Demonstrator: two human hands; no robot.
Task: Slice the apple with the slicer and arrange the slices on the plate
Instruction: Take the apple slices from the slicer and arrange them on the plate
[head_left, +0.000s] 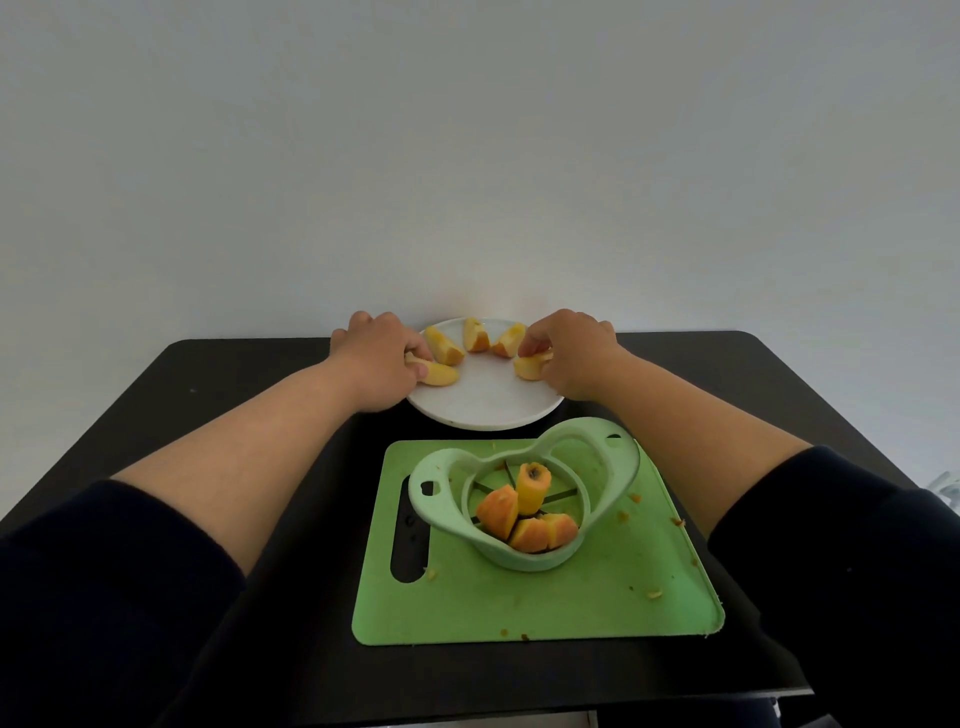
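A white plate (485, 402) sits at the far side of the black table, with several apple slices in an arc along its far rim. My left hand (376, 358) grips a slice (441, 374) at the plate's left. My right hand (571, 353) grips another slice (530, 366) at the plate's right. Between them lie three more slices (477, 335). Nearer to me, the pale green slicer (524, 499) rests on a green cutting board (571, 597). The apple core (532, 486) stands upright in its centre, and three slices (524, 522) stay in the ring.
The black table (234, 415) ends at a plain pale wall behind the plate. Small apple crumbs dot the cutting board, mostly on its right half. My dark sleeves fill the lower left and lower right corners.
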